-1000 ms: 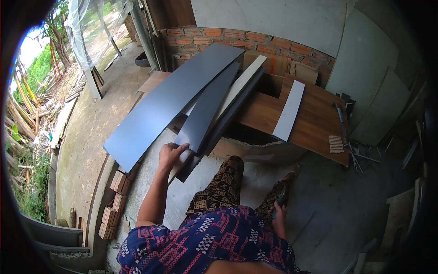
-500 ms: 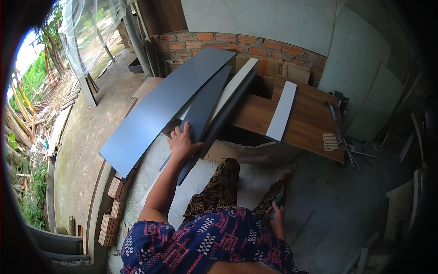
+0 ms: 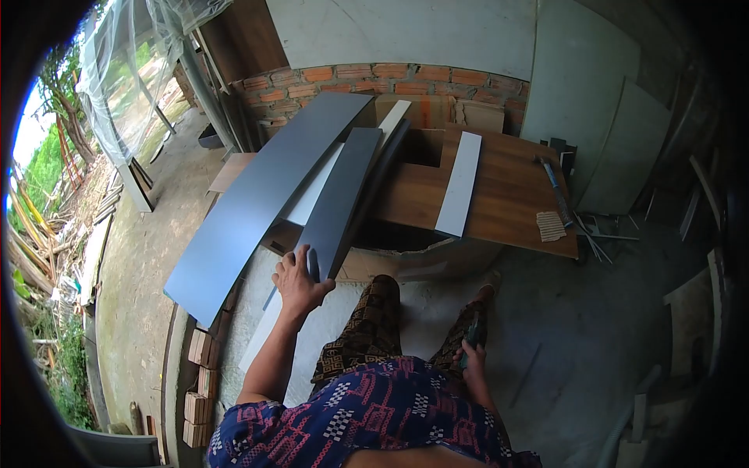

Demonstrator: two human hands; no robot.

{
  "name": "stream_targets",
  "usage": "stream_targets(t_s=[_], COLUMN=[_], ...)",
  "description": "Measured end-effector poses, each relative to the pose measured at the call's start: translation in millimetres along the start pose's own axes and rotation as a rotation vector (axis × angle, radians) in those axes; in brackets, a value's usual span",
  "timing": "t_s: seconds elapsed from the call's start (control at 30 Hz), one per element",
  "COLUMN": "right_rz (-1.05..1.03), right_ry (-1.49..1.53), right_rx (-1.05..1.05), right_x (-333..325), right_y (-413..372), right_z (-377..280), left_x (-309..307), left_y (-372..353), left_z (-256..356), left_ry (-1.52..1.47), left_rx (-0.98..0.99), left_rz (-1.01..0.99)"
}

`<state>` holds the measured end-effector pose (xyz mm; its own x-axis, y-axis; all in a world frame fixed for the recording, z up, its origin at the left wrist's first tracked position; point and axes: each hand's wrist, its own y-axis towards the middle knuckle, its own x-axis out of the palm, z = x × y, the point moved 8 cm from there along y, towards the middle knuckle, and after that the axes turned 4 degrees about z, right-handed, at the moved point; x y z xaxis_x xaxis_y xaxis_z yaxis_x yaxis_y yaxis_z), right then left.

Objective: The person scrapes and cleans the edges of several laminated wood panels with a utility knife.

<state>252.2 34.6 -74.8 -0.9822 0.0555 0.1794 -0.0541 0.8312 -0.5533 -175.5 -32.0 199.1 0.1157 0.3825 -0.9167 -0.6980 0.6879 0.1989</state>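
Note:
My left hand (image 3: 299,282) grips the near end of a narrow dark grey board (image 3: 341,200) that lies slanted over the pile. Beside it on the left lies a wide dark grey panel (image 3: 261,195), and a pale board (image 3: 310,195) shows between them. My right hand (image 3: 470,356) rests at my right knee, closed around a small dark tool (image 3: 470,337). Both legs in patterned trousers stand on the concrete floor.
A brown wooden tabletop (image 3: 507,191) carries a white strip (image 3: 459,184), a long tool (image 3: 552,183) and a sanding pad (image 3: 551,226). A brick wall (image 3: 390,76) stands behind. Bricks (image 3: 203,355) line the floor edge at left. Grey sheets (image 3: 601,117) lean at right.
My left hand slid back along the narrow dark board and now grasps its near end; the board has shifted toward me. The view tilted slightly left. My right hand stayed put.

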Motion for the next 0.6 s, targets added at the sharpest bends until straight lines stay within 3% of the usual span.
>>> stream_targets(t_s=[0.13, 0.23, 0.43, 0.6], right_rz=[0.016, 0.015, -0.002, 0.013], right_ry=[-0.011, 0.007, 0.026, 0.026], right_rx=[-0.007, -0.004, -0.014, -0.008], right_x=[-1, -2, 0, -1], right_y=[-2, 0, 0, -4], right_z=[-4, -1, 0, -5], left_x=[2, -1, -13, -19], left_y=[1, -1, 1, -17], left_z=[-14, -8, -18, 0], left_ry=[-0.206, -0.854, -1.009, -1.172], left_rx=[-0.086, -0.214, -0.219, -0.149], left_rz=[-0.091, -0.258, -0.254, -0.371])
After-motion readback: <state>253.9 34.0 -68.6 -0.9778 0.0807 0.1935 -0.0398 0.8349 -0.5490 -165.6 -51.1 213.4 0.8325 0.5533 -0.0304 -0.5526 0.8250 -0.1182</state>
